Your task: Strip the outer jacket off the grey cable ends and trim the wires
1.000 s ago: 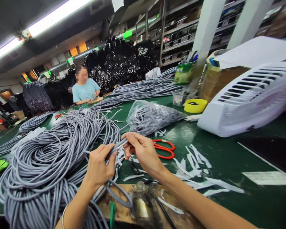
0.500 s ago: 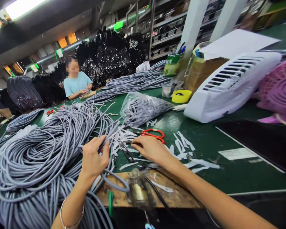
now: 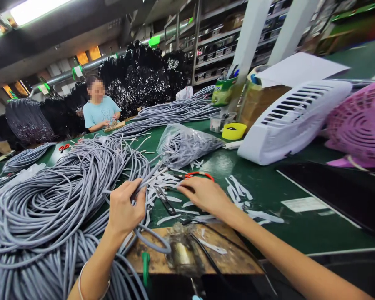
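While the left hand (image 3: pixel 125 210) stayed clamped on grey cable (image 3: pixel 149 178), the right hand (image 3: pixel 203 196) had dropped open beside red scissors (image 3: pixel 200 173).

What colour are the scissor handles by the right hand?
Red plastic scissor handles, clearest in the head view.

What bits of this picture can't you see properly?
Head view: the red scissors, mostly covered by the right hand; its grip is hidden.
The grey cable, partly wrapped inside the left hand.
The pink plastic grille, blurred, cut off by the right edge.
The co-worker's hands, too small to tell what they hold.
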Demonstrator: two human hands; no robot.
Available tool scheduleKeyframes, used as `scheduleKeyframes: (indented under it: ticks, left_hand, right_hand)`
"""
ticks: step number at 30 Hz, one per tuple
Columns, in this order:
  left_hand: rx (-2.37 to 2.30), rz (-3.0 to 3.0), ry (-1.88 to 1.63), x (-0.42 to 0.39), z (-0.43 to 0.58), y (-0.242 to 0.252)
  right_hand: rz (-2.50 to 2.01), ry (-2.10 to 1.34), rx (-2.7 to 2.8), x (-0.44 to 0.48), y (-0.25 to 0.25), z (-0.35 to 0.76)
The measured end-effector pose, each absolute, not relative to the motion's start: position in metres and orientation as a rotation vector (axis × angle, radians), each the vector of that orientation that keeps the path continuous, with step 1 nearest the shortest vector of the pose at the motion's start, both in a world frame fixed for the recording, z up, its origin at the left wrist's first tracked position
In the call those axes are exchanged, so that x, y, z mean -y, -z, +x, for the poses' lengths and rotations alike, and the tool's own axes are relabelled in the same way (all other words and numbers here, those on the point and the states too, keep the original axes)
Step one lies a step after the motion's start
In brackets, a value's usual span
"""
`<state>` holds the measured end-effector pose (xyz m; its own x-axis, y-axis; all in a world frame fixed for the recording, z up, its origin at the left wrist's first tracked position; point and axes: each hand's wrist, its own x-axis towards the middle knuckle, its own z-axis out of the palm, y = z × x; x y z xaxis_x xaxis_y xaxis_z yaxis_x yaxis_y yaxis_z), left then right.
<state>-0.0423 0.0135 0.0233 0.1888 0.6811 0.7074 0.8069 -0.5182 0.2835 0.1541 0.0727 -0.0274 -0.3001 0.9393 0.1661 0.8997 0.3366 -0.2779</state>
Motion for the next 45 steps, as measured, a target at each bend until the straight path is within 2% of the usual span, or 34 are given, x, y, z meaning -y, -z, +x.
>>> scheduleKeyframes:
  ticks: [3, 8, 11, 14, 17, 22, 36, 45]
  left_hand:
    - [1.468, -2.305, 1.237, -0.013, -0.042, -0.023]
    - [1.454, -2.301, 1.244, -0.012, -0.043, -0.023]
    - [1.44, -2.298, 1.266, -0.012, -0.043, -0.022]
    - [1.415, -2.29, 1.294, -0.011, -0.043, -0.022]
    - [1.387, -2.3, 1.314, -0.01, -0.043, -0.021]
    - [1.329, -2.327, 1.337, -0.009, -0.043, -0.022]
    - [1.35, -2.439, 1.325, -0.008, -0.043, -0.022]
    - [1.437, -2.52, 1.203, -0.008, -0.045, -0.021]
  right_hand:
    - [-1.369, -0.313, 2.438, -0.067, 0.031, 0.133]
    - [-1.488, -0.048, 2.656, -0.062, 0.032, 0.104]
    - [-1.571, -0.046, 2.594, -0.062, 0.035, 0.116]
    - [-1.568, -0.154, 2.284, -0.065, 0.038, 0.135]
    - [-1.315, -0.404, 2.005, -0.065, 0.036, 0.141]
    - [-0.923, -0.724, 1.912, -0.058, 0.02, 0.124]
    - [-0.678, -0.789, 1.836, -0.055, 0.008, 0.114]
    - [-0.636, -0.825, 2.039, -0.061, -0.005, 0.12]
